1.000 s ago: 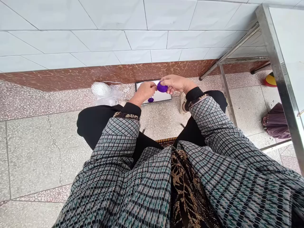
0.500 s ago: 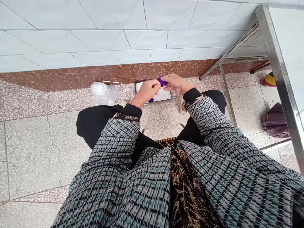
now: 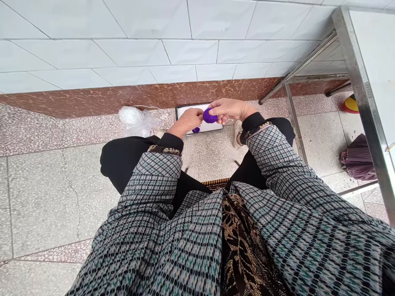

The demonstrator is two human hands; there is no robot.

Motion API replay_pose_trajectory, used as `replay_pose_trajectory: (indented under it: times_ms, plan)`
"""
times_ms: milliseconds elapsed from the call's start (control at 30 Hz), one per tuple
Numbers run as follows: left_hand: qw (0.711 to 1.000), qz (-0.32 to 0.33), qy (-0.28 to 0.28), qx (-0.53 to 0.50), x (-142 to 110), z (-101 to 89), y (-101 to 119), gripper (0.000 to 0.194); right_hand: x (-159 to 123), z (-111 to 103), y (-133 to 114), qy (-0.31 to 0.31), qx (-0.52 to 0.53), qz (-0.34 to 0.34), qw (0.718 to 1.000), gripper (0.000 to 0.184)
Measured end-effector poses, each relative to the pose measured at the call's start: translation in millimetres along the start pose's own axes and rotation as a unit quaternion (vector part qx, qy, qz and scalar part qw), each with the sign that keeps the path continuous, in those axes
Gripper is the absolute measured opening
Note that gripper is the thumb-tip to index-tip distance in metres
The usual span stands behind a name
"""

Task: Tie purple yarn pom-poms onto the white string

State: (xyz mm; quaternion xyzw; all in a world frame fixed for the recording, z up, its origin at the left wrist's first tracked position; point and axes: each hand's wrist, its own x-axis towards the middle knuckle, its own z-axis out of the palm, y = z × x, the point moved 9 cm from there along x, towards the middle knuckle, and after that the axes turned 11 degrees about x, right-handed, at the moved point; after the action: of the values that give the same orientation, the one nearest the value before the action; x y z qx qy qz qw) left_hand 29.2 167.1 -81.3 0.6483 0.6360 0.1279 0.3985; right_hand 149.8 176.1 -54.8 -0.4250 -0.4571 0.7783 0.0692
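My right hand (image 3: 231, 110) is closed on a small rounded purple piece that looks like crocheted yarn (image 3: 210, 116), its thumb on top and fingers at the right side. Close against the left edge of that piece, my left hand (image 3: 190, 120) is pinched; what lies between its fingertips is too small to make out. Below both hands a white tray with a dark rim (image 3: 210, 126) rests on the floor. On it, just under my left hand, lies a second purple piece (image 3: 196, 129).
A white yarn bundle in clear plastic (image 3: 132, 117) lies on the floor at left, by the brown skirting (image 3: 154, 93). My shoe (image 3: 237, 133) is right of the tray. Farther right stand a metal-framed table (image 3: 359, 74), a dark purple cloth-like bundle (image 3: 359, 158) and a red-yellow object (image 3: 351, 104).
The purple piece has turned to show more of its round face and sits slightly lower. My left hand has drawn a little to the left; my right hand has shifted slightly.
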Motion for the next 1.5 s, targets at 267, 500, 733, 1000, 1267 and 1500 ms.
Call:
replay_pose_trajectory:
  times_ms: [267,500,733,1000,1267,1500]
  plan:
    - [0.998,0.037,0.022,-0.037,-6.2,-10.3,15.0,0.018,9.6,-12.7,19.5,0.099,-0.130,0.086,0.983,0.024]
    - [0.996,0.072,0.038,-0.042,-14.0,-15.0,29.0,0.016,10.0,-24.3,9.0,0.161,0.015,0.018,0.987,0.023]
    - [0.995,0.071,-0.070,-0.002,-10.9,22.2,22.7,0.014,2.4,-21.8,-6.9,0.183,0.113,-0.047,0.975,0.023]
    - [1.000,0.001,-0.022,0.012,-1.8,8.5,0.5,0.015,-6.8,2.7,-10.4,0.034,0.054,-0.013,0.998,0.013]
    - [0.999,0.032,0.019,-0.011,-5.5,-8.9,13.5,0.019,9.1,-11.0,18.7,0.081,-0.111,0.064,0.988,0.021]
    - [0.998,0.062,-0.025,-0.023,-11.8,2.3,26.6,0.016,9.5,-26.5,6.9,0.185,0.002,0.009,0.983,0.020]
